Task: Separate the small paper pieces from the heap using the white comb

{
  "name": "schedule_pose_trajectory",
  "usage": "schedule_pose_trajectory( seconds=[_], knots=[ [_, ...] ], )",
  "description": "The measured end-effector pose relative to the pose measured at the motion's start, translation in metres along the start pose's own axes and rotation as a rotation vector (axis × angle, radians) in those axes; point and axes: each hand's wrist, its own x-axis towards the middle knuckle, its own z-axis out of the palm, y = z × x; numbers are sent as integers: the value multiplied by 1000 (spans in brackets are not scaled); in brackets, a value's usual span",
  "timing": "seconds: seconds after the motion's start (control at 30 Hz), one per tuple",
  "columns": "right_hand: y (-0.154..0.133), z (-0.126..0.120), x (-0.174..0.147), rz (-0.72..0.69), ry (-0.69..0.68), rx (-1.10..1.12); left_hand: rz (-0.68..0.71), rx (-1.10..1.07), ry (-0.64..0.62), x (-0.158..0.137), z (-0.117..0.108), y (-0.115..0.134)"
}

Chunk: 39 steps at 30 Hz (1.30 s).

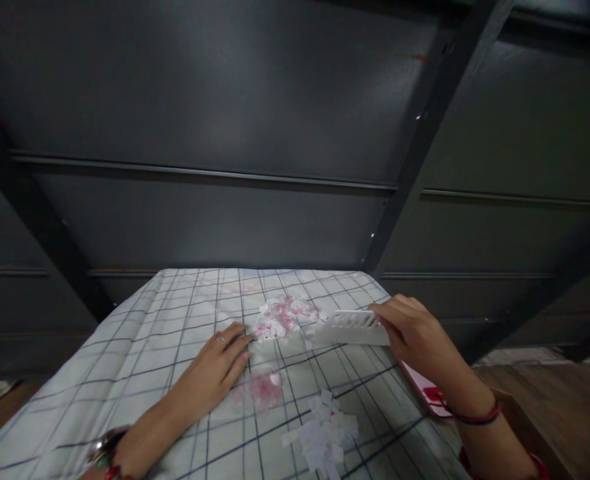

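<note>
My left hand (219,365) lies flat on the checked cloth, fingers stretched out, with a ring on one finger. Its fingertips reach the near left edge of a pile of white paper scraps (287,315) stained pink and red. My right hand (415,333) grips the right end of a thin white plate with slanted slots (352,328), tilted up over the cloth to the right of that pile. A second heap of pale paper scraps (326,433) lies nearer to me. Between the hands, a pink-red stain (266,390) marks the cloth.
The white cloth with dark check lines (175,320) covers the table. Behind it rises a dark metal panel wall (225,220). Beneath my right forearm, at the table's right edge, is a pink and red flat item (431,393); a brown box (525,427) stands lower right.
</note>
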Motion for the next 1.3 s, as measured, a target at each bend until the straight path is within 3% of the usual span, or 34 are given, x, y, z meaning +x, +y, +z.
schedule_pose_trajectory(
  seconds=[0.13,0.4,0.67,1.3],
  knots=[
    [-2,-1,0,21,47,-7,12,-15,-14,0,0,0],
    [-5,-2,2,27,-53,7,29,-28,4,1,2,-2],
    [-6,-5,3,25,-60,112,39,-25,4,1,4,-3],
    [11,-10,-3,72,-71,49,52,7,2,5,3,-1]
  ],
)
